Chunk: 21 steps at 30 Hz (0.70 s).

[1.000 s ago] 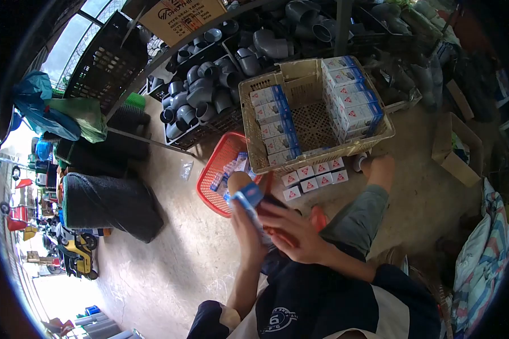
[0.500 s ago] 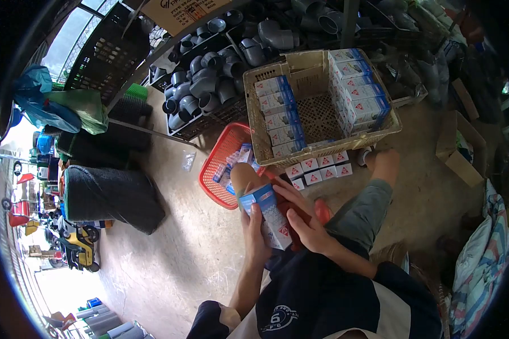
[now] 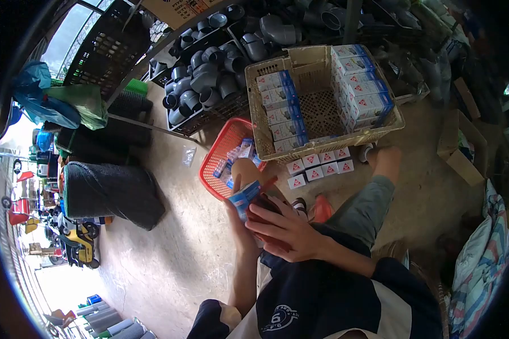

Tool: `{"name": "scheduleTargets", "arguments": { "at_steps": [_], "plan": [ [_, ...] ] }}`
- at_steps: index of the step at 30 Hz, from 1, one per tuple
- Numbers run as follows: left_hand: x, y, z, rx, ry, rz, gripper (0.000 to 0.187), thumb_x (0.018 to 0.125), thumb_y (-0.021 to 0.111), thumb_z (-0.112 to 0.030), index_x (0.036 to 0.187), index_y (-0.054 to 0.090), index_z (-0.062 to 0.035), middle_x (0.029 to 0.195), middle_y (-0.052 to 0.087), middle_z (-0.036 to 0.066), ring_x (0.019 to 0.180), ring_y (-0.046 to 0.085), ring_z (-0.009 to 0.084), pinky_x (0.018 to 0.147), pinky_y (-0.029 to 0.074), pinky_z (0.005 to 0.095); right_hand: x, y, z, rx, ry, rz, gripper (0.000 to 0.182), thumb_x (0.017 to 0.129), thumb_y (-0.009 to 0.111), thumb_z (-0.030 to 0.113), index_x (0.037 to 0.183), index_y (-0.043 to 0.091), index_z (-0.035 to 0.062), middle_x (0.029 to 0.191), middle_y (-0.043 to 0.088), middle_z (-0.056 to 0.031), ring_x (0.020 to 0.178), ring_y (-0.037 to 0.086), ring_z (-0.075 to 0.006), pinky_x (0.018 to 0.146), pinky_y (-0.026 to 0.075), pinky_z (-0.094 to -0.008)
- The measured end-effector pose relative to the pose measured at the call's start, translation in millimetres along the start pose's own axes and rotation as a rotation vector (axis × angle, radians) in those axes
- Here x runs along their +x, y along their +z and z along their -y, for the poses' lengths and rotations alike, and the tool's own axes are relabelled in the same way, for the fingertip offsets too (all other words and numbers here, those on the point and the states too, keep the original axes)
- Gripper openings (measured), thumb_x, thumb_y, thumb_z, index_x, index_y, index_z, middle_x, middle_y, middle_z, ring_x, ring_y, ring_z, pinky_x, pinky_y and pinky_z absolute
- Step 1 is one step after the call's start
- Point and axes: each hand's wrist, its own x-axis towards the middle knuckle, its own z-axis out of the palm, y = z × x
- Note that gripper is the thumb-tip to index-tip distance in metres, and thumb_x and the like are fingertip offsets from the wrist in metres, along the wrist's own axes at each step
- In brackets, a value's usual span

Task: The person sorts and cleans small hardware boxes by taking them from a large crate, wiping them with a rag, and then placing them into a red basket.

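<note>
Left hand (head view): the left hand (image 3: 239, 229) is closing its fingers around a blue-and-white box (image 3: 242, 201), whose blue end is facing upward.
Right hand: the right hand (image 3: 297, 231) is curling its fingers over a dark red object (image 3: 264, 202), partly hidden; its kind is remaining unclear.
Box in hand: it is sitting between the hands, in front of the body, on the near side of the red basket (image 3: 212, 155).
Red basket: it is standing on the floor (image 3: 192, 243) and holding small blue-and-white packs (image 3: 245, 150).
Beige crate (image 3: 336, 144): it is carrying boxes along its left and right sides.
Floor boxes (image 3: 320, 165): eight are lying in two rows, near the crate.
Grey pipe elbows (image 3: 206, 76): they are filling dark crates, far left.
</note>
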Motion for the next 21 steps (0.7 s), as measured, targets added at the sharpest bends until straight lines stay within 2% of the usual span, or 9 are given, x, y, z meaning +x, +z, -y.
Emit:
{"name": "scheduleTargets", "arguments": {
  "at_steps": [1,4,7,8,11,14,16,20,21],
  "plan": [
    [-3.8,-0.8,1.9,0.069,0.035,-0.012,0.07,0.107,0.034,-0.051,0.158,0.026,-0.0039,0.139,0.056,0.02,0.129,0.056,0.0295,0.111,0.042,0.0393,1.4,1.2,-1.5,-0.044,-0.047,0.002,0.05,0.094,0.062,0.015,0.144,0.055,0.0127,0.157,0.04,-0.0151,0.146,0.035,-0.0399,0.12,0.025,-0.0571],
    [-15.7,-1.7,9.4,0.273,0.134,-0.038,0.078,0.104,0.04,-0.056,0.159,0.025,-0.0022,0.139,0.056,0.02,0.128,0.056,0.0276,0.11,0.043,0.0387,18.5,-4.8,-11.3,-0.009,-0.095,-0.024,0.051,0.09,0.063,0.009,0.141,0.058,0.0098,0.154,0.044,-0.0154,0.144,0.039,-0.0394,0.12,0.028,-0.049],
    [-25.8,-2.2,14.4,0.469,0.235,-0.061,0.086,0.102,0.045,-0.061,0.159,0.024,-0.0004,0.139,0.056,0.019,0.127,0.056,0.0256,0.108,0.044,0.038,17.4,10.1,-18.6,0.318,0.254,-0.252,0.05,0.093,0.056,0.004,0.143,0.053,0.0033,0.155,0.042,-0.0184,0.146,0.037,-0.0345,0.12,0.028,-0.0432],
    [-26.3,-2.7,12.1,0.495,0.295,-0.037,0.092,0.099,0.049,-0.064,0.159,0.023,0.001,0.138,0.055,0.019,0.125,0.057,0.024,0.106,0.045,0.0372,16.7,21.1,-19.5,0.456,0.316,-0.417,0.05,0.096,0.057,0.005,0.146,0.05,0.0043,0.151,0.046,-0.0178,0.145,0.039,-0.0324,0.118,0.032,-0.0378],
    [-19.3,0.5,5.7,0.535,0.348,-0.06,0.091,0.099,0.05,-0.063,0.158,0.026,0.0022,0.138,0.055,0.021,0.124,0.057,0.0254,0.105,0.046,0.0379,5.1,33.5,-11.9,0.659,0.455,-0.458,0.052,0.099,0.056,0.011,0.15,0.046,0.006,0.154,0.044,-0.017,0.144,0.04,-0.0332,0.119,0.031,-0.0407],
    [-19.5,4.6,26.7,0.565,0.216,-0.182,0.075,0.105,0.038,-0.056,0.155,0.034,-0.0009,0.135,0.057,0.017,0.122,0.057,0.0249,0.106,0.045,0.0378,5.1,15.4,-10.2,0.248,0.394,-0.255,0.055,0.099,0.058,0.015,0.151,0.046,0.0079,0.157,0.04,-0.0165,0.145,0.039,-0.0352,0.12,0.03,-0.0435],
    [-24.2,-4.6,37.4,0.61,0.145,-0.166,0.066,0.108,0.032,-0.053,0.153,0.04,-0.0041,0.133,0.059,0.015,0.122,0.056,0.0233,0.105,0.044,0.0366,7.6,-0.3,-4.9,0.178,0.316,-0.194,0.055,0.097,0.059,0.016,0.15,0.048,0.0089,0.157,0.041,-0.0156,0.146,0.037,-0.0368,0.12,0.029,-0.0458],
    [-0.6,-15.2,29.8,0.243,0.042,-0.089,0.058,0.109,0.039,-0.043,0.149,0.043,0.0,0.139,0.055,0.018,0.128,0.055,0.0264,0.11,0.042,0.0394,3.3,-2.6,-3.1,-0.034,0.025,-0.033,0.053,0.094,0.061,0.016,0.146,0.052,0.0102,0.153,0.046,-0.0146,0.145,0.039,-0.038,0.119,0.031,-0.0492],
    [-1.6,-18.3,30.5,0.447,0.115,-0.058,0.059,0.109,0.039,-0.044,0.148,0.044,-0.0002,0.139,0.055,0.017,0.127,0.055,0.0258,0.109,0.043,0.0391,4.0,-2.0,-7.0,-0.032,-0.022,-0.018,0.052,0.093,0.061,0.016,0.145,0.053,0.0099,0.151,0.048,-0.0141,0.143,0.041,-0.038,0.118,0.031,-0.0499]
  ]
}}
